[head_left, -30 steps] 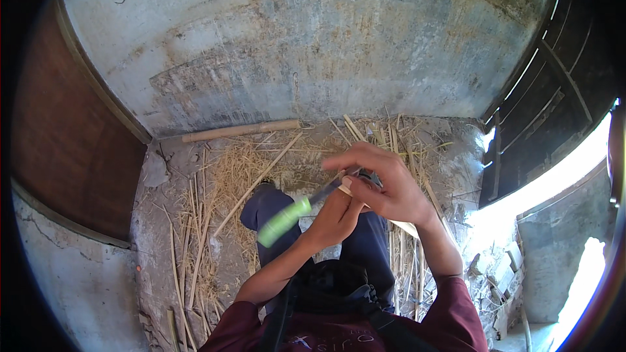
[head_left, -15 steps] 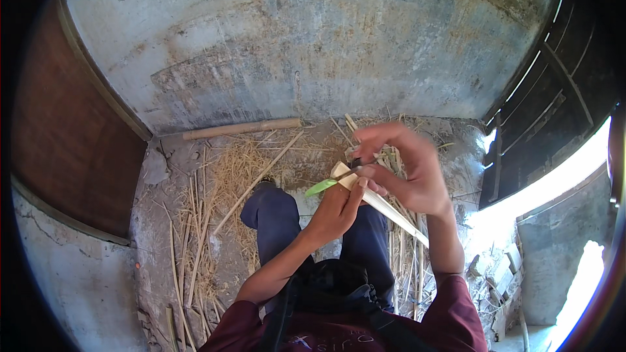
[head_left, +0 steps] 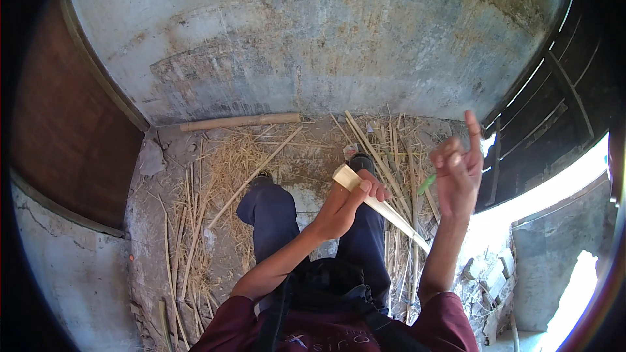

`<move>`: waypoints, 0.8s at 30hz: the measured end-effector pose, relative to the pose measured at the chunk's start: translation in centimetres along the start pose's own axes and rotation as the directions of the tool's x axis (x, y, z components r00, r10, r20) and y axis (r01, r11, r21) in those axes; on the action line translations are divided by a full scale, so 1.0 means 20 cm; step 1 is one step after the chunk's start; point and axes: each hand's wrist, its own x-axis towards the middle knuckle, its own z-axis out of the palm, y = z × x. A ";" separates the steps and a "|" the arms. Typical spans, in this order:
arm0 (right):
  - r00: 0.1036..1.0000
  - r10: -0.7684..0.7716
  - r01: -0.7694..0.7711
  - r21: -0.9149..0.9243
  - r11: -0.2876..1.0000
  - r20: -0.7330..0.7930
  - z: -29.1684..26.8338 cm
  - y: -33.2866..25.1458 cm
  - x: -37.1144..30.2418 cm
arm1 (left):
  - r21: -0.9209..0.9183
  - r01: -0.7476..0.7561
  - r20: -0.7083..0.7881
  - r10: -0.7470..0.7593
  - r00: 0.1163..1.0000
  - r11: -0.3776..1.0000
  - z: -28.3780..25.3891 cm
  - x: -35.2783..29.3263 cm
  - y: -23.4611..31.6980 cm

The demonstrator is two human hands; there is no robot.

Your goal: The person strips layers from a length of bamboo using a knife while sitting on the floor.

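Note:
My left hand (head_left: 345, 208) is closed round a pale split bamboo piece (head_left: 399, 220). The squared near-left end shows past my fingers, and its length slopes down to the right over my right leg. Off to the right, my right hand (head_left: 458, 173) is raised apart from the bamboo, its index finger stretched up and the other fingers curled. A short green handle (head_left: 426, 184) sticks out to the left of that hand; it looks like a knife's handle. The blade cannot be made out.
Straw (head_left: 228, 173) and thin bamboo strips (head_left: 192, 241) litter the floor. A bamboo pole (head_left: 241, 122) lies along the stained wall (head_left: 313, 45). A brown panel (head_left: 72, 124) stands left; broken blocks (head_left: 499, 277) lie at right, below a dark slatted panel (head_left: 554, 98).
My right hand has moved right, away from the bamboo's end, taking the green-handled knife with it. My left hand still grips the bamboo in about the same place.

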 end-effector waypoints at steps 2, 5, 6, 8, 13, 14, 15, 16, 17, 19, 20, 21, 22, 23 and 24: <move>0.999 0.053 -0.053 -0.022 0.998 0.007 0.03 0.05 -0.03 | 0.165 -0.014 0.020 0.011 1.000 0.986 0.04 0.01 0.02; 0.987 0.153 -0.154 0.027 0.988 0.054 0.06 0.13 -0.06 | 0.305 -0.185 -0.010 0.197 0.980 0.934 0.12 0.05 0.03; 0.983 0.178 -0.178 0.005 0.984 0.047 0.09 0.14 -0.07 | 0.336 -0.262 -0.026 0.287 0.958 0.905 0.13 0.06 0.03; 0.972 0.232 -0.231 -0.034 0.972 0.038 0.16 0.14 -0.09 | 0.491 -0.175 -0.045 0.225 0.973 0.854 0.11 0.04 0.05; 0.950 0.293 -0.276 -0.142 0.951 0.111 0.23 0.15 -0.11 | 0.629 -0.162 -0.146 0.321 0.936 0.760 0.11 0.03 0.01; 0.949 0.296 -0.274 -0.180 0.945 0.108 0.22 0.16 -0.12 | 0.615 -0.157 -0.169 0.323 0.931 0.773 0.12 0.03 0.00; 0.948 0.299 -0.271 -0.219 0.937 0.105 0.21 0.17 -0.12 | 0.599 -0.152 -0.192 0.325 0.926 0.786 0.12 0.03 0.00; 0.964 0.236 -0.183 -0.339 0.923 0.122 0.21 0.18 -0.12 | 0.584 -0.147 -0.216 0.328 0.920 0.798 0.13 0.03 0.01; 0.974 0.175 -0.091 -0.452 0.887 0.147 0.20 0.18 -0.12 | 0.570 -0.128 -0.231 0.308 0.923 0.811 0.12 0.03 -0.01; 0.961 0.179 -0.008 -0.627 0.779 0.210 0.19 0.16 -0.13 | 0.554 -0.104 -0.254 0.286 0.924 0.826 0.09 0.03 -0.05; 0.941 0.243 -0.013 -0.695 0.719 0.234 0.17 0.13 -0.15 | 0.551 -0.098 -0.262 0.283 0.922 0.829 0.08 0.02 -0.06; 0.918 0.307 -0.011 -0.756 0.654 0.253 0.17 0.12 -0.18 | 0.555 -0.111 -0.261 0.299 0.918 0.824 0.06 0.01 -0.07; 0.906 0.354 -0.050 -0.774 0.631 0.230 0.16 0.11 -0.21 | 0.557 -0.113 -0.265 0.305 0.915 0.823 0.07 0.01 -0.06; 0.893 0.401 -0.089 -0.790 0.606 0.207 0.16 0.10 -0.25 | 0.562 -0.115 -0.271 0.314 0.910 0.819 0.07 0.02 -0.04; 0.876 0.446 -0.128 -0.804 0.580 0.183 0.16 0.10 -0.28 | 0.573 -0.101 -0.287 0.315 0.905 0.813 0.07 0.02 -0.02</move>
